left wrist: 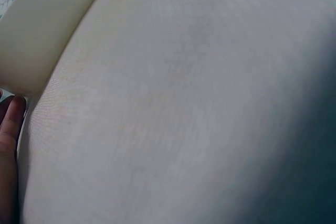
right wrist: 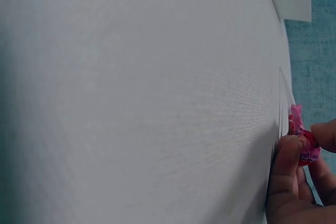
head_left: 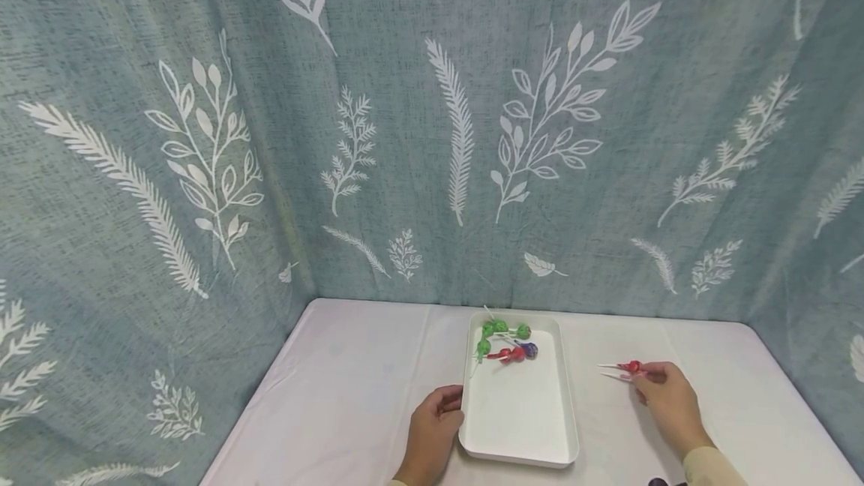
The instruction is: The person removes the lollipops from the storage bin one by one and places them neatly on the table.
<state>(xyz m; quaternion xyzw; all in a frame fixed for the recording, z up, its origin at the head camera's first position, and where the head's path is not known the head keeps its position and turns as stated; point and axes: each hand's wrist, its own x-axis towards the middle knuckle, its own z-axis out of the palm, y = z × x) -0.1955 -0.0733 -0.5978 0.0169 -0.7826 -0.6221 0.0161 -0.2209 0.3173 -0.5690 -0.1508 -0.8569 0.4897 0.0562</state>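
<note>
My right hand [head_left: 668,400] pinches red-wrapped lollipops [head_left: 633,367] between thumb and fingers, right of the tray and low over the table. Two white sticks point left from it. The right wrist view shows the crinkled red and pink wrapper [right wrist: 307,148] at the fingertips. A white rectangular tray [head_left: 516,411] lies flat, with green lollipops [head_left: 499,326], red lollipops [head_left: 511,355] and a purple lollipop [head_left: 529,350] in its far left part. Against the tray's left side rests my left hand [head_left: 432,430]. Its finger [left wrist: 11,121] touches the outer wall in the left wrist view.
A white cloth covers the table [head_left: 364,366]. Green-blue curtains [head_left: 405,171] with white leaf prints stand along the back and both sides. Part of a dark round thing [head_left: 658,482] shows at the bottom edge, near the right sleeve [head_left: 712,467].
</note>
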